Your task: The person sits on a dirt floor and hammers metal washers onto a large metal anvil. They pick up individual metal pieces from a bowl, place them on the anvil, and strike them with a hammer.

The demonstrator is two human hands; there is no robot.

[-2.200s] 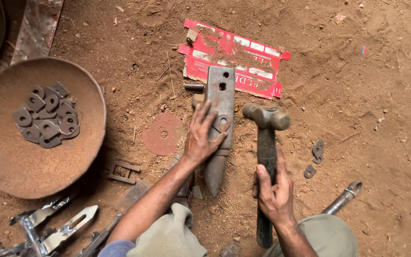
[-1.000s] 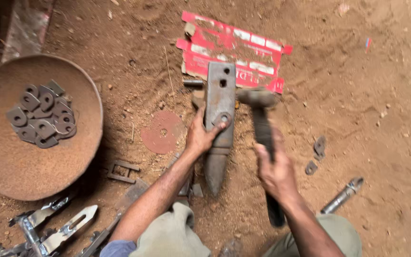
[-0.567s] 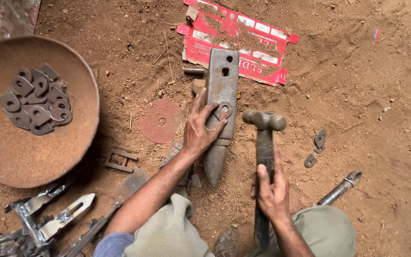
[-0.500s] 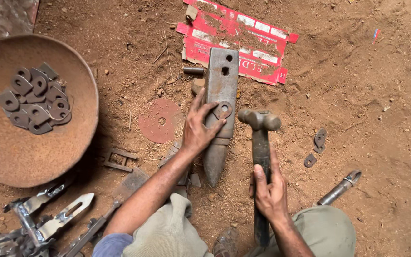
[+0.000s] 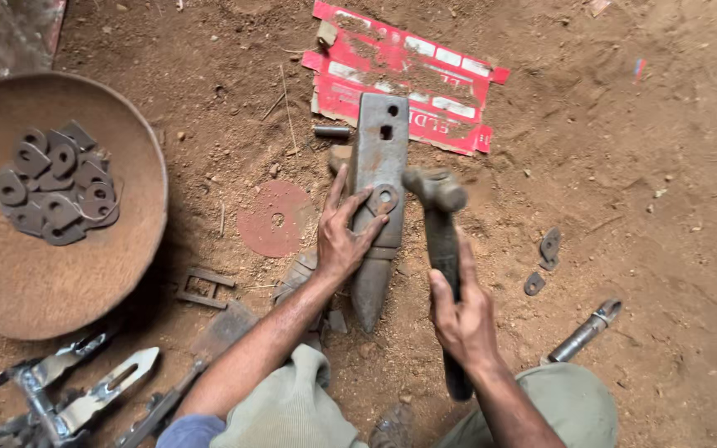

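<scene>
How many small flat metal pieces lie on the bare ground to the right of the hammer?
3: two metal pieces touching each other right of the hammer, and one just below them. Others may be buried in the dirt.

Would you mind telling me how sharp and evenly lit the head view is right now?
Head view: soft, even daylight without glare; the hammer head is slightly motion-blurred, while the left hand, the anvil and the rusty pan look sharp; deeper shadow lies at the pan's right edge and the frame's bottom left.

A rough metalworking workshop on a dirt floor [image 5: 624, 124]: small anvil [image 5: 378, 178], hammer [image 5: 437, 241], rusty pan [image 5: 68, 249] of cut metal pieces [image 5: 56, 182].
</scene>
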